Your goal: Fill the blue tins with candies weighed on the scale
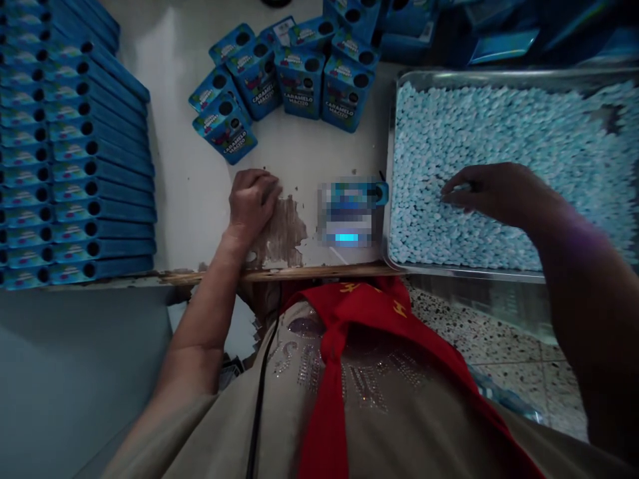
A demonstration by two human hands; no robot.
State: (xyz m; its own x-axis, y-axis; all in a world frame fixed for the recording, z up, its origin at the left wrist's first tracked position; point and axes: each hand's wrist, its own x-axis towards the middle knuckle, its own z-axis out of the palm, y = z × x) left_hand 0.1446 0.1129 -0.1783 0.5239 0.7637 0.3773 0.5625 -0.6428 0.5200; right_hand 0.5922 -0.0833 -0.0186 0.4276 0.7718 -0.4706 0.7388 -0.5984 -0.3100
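Observation:
My left hand (pixel 253 203) rests on the white tabletop by a worn brown patch, its fingers curled in with nothing visible in them. Just beyond it stands a blue candy box (pixel 227 130) marked "Caramelo Macizo". My right hand (pixel 492 193) is over a metal tray (pixel 392 166) full of small pale blue candies (pixel 449 133). Its thumb and fingertips come together close to the candies; whatever they pinch is too small to make out. Between my hands, a pixelated object (pixel 348 216) with a blue, box-like end sits left of the tray.
Tall stacks of flat blue boxes (pixel 100 179) fill the left side. Several more filled-out boxes (pixel 299 80) stand at the back, with shiny blue packaging (pixel 504 46) behind the tray. The table's chipped wooden edge (pixel 309 271) runs close to my red apron (pixel 324 372).

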